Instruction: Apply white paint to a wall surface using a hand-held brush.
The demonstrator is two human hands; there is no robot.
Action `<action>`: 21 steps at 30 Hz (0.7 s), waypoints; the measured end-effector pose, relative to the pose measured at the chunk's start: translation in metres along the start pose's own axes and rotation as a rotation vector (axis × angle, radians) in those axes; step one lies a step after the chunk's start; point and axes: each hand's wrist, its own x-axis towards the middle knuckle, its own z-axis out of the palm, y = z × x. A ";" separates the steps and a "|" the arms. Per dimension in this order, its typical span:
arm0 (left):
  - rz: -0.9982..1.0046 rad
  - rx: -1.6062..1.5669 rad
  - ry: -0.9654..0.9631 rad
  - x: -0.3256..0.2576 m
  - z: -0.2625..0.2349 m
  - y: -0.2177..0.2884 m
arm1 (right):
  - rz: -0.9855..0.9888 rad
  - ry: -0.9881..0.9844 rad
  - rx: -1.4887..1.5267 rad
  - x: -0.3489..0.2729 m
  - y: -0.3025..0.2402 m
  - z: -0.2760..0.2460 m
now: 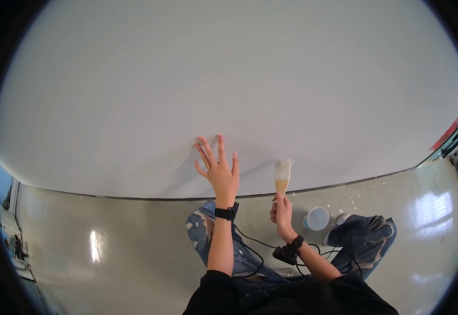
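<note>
My left hand is raised in front of the large pale wall, its fingers spread and its fingertips at the surface; whether they press on it I cannot tell. In my right hand is a paintbrush, gripped by its handle with the pale bristles pointing up toward the wall. The bristle tips look whitish. A small white plastic tub stands on the floor just right of my right hand; its contents are hard to make out.
White drips spot the shiny floor near the wall's foot, right of the tub. Black cables run from the wrist bands across my lap. My knees in paint-spotted jeans flank the tub and hands. Clutter lines the far left and right edges.
</note>
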 end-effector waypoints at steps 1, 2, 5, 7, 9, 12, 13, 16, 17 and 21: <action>-0.003 0.000 -0.002 0.000 0.000 0.001 | -0.115 -0.021 0.005 -0.002 -0.014 0.005; -0.001 -0.007 -0.001 -0.001 -0.002 0.000 | -0.152 -0.037 0.008 -0.009 -0.038 0.017; -0.006 -0.012 0.002 -0.001 -0.004 -0.002 | -0.268 -0.094 0.017 -0.018 -0.094 0.046; -0.019 -0.003 0.006 0.001 -0.004 -0.002 | -0.442 -0.253 0.011 -0.017 -0.121 0.060; -0.101 -0.119 0.145 0.003 -0.002 -0.002 | -0.481 -0.267 -0.033 -0.014 -0.139 0.073; -0.117 -0.101 0.206 0.004 -0.009 -0.004 | -0.469 -0.286 -0.078 0.003 -0.137 0.081; -0.115 -0.100 0.206 0.004 -0.010 -0.004 | -0.418 -0.288 -0.082 0.011 -0.131 0.082; -0.133 -0.060 0.185 0.006 -0.014 -0.004 | -0.480 -0.258 -0.105 0.025 -0.101 0.082; -0.135 -0.054 0.171 0.006 -0.015 -0.003 | -0.474 -0.259 -0.105 0.028 -0.092 0.080; -0.141 -0.066 0.160 0.009 -0.015 -0.007 | -0.405 -0.205 -0.119 0.038 -0.059 0.072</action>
